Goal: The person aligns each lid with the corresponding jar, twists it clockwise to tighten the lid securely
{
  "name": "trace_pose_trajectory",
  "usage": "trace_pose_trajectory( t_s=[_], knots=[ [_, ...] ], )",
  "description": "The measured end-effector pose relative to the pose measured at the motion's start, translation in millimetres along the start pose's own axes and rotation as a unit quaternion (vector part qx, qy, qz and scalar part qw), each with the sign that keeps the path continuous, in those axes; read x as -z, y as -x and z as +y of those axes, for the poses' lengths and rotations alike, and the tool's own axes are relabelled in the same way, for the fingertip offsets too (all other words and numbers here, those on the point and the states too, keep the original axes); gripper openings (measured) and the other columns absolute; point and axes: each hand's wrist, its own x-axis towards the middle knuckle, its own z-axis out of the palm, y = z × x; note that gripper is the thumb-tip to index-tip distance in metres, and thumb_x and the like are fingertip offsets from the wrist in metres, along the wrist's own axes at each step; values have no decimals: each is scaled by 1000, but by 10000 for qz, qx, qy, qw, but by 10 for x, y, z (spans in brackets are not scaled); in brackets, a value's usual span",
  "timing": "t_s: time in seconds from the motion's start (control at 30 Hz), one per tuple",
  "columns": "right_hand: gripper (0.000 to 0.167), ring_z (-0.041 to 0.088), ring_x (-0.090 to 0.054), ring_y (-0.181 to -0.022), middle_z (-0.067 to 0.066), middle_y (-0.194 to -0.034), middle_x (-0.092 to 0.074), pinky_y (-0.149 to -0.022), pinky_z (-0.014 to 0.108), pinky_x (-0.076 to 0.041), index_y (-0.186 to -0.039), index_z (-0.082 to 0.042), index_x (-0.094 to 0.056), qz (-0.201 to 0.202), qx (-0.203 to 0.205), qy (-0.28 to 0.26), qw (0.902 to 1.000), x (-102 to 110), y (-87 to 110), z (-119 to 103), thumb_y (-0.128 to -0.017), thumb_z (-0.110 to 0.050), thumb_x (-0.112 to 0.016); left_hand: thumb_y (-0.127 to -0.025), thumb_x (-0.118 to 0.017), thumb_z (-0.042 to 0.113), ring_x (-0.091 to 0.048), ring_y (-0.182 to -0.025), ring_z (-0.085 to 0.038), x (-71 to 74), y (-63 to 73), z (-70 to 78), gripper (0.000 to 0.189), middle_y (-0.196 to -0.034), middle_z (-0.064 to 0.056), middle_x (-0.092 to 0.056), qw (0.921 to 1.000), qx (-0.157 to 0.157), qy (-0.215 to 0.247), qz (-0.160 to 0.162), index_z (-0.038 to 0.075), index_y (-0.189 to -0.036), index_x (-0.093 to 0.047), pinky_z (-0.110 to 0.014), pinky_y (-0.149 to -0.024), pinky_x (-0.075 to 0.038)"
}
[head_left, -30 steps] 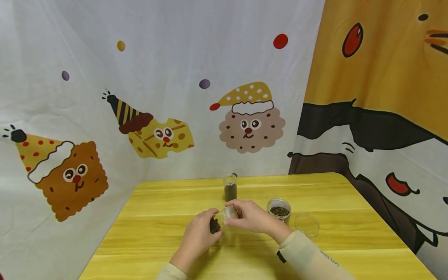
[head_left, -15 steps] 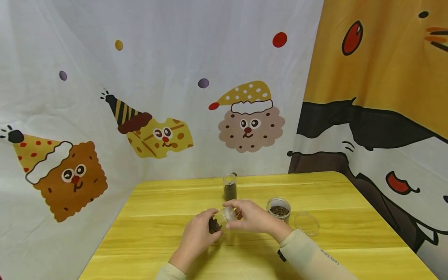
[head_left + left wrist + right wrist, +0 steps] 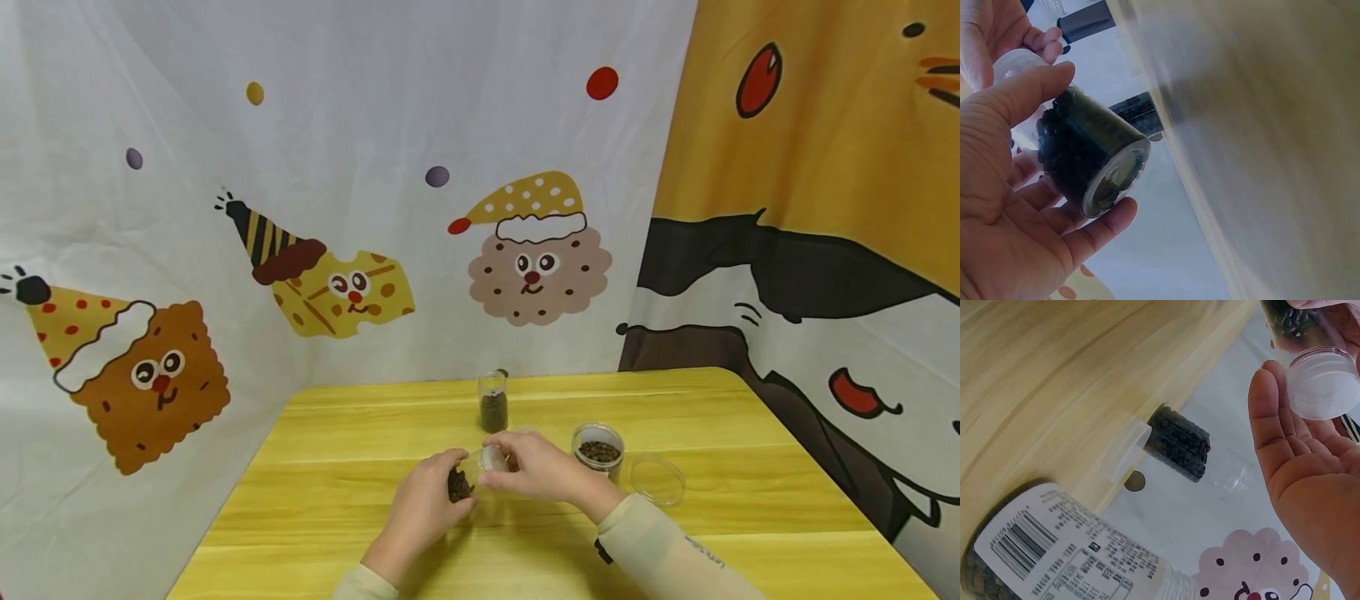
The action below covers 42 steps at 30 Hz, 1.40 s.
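White beneath the right hand's [image 3: 542, 469] fingers, a screw lid [image 3: 1324, 386] tops the small clear jar [image 3: 1092, 147] of dark, bean-like pieces, tilted between both hands. The left hand [image 3: 427, 504] wraps the jar's body; the right grips the lid. Turning it seems the step in hand, though whether on or off I cannot tell; next calls, I judge, for a firm left hold and an even twist. Ahead of the right hand, near the table's [image 3: 337, 467] far edge, stands an open slim jar [image 3: 493, 408]; close on its right, a labelled wide jar [image 3: 1079, 550] limits elbow room. More bare wood lies left of the left hand.
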Motion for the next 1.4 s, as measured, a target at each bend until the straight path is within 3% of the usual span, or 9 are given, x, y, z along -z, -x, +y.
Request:
trace_pose_trajectory(
  t_s=[0.2,0.4,0.6,0.8,0.97,1.07,1.2,1.27,1.4],
  knots=[
    [89,16,-71,-109,8,-154,-59,-89,30,-62,-166,-20,-39,-97,-8,-94,9999,29,15,-14,-94,-49,-81,-81,-94,31,-75,-112,-30,12,-10,-8,64,-127,-10,-76,9999,81,77,-25,12,-137,-68,-50,-90,-65],
    [70,9,-71,-98,4,-134,-69,-82,23,-60,-155,-14,-54,-124,206,-43,9997,36,10,-15,-95,-36,-83,-81,-95,32,-75,-113,-32,14,-2,-8,65,-128,-11,-76,9999,47,76,-51,12,-137,-68,-51,-91,-64],
    [67,2,-67,-87,-2,-115,-71,-75,21,-58,-152,-13,-57,-107,201,-99,9997,32,4,-26,-96,-42,-81,-82,-94,31,-74,-114,-32,5,4,-3,64,-129,-11,-76,9999,47,93,-47,13,-137,-68,-51,-91,-64],
    [66,1,-66,-81,0,-106,-72,-70,22,-58,-146,-7,-61,-37,114,-103,9999,8,-19,-10,-97,-49,-77,-81,-95,31,-74,-113,-32,9,4,2,64,-129,-11,-76,10000,27,52,-67,13,-136,-68,-51,-90,-65],
    [72,1,-68,-84,6,-111,-75,-73,22,-59,-148,-4,-59,-113,-38,-3,9999,-6,-24,5,-98,-54,-75,-81,-95,31,-74,-113,-31,10,12,-5,64,-128,-11,-76,9998,55,95,-144,13,-136,-68,-52,-90,-65],
    [84,8,-72,-95,12,-132,-72,-80,26,-61,-159,-8,-48,-221,-195,24,9996,8,-4,-13,-96,-54,-77,-81,-95,32,-74,-115,-32,0,16,-17,65,-130,-12,-76,9997,103,128,-160,12,-137,-68,-52,-92,-64],
    [94,21,-72,-113,13,-157,-57,-93,35,-63,-167,-16,-36,-279,-90,38,9996,37,15,-45,-93,-51,-81,-81,-95,32,-74,-115,-32,-6,13,-34,65,-130,-11,-76,9997,125,167,-149,12,-138,-68,-52,-93,-64],
    [88,22,-71,-116,10,-155,-59,-95,36,-63,-165,-16,-41,-282,79,88,9995,48,13,-54,-93,-46,-83,-82,-95,31,-74,-114,-32,-3,13,-37,65,-129,-11,-76,9996,126,170,-161,12,-138,-68,-51,-92,-64],
    [71,12,-70,-103,6,-133,-70,-85,27,-62,-156,-14,-53,-266,214,279,9990,58,0,-49,-95,-37,-83,-82,-94,31,-75,-113,-30,4,12,-26,64,-127,-10,-76,9997,112,157,-169,13,-137,-68,-50,-90,-65]
  ],
)
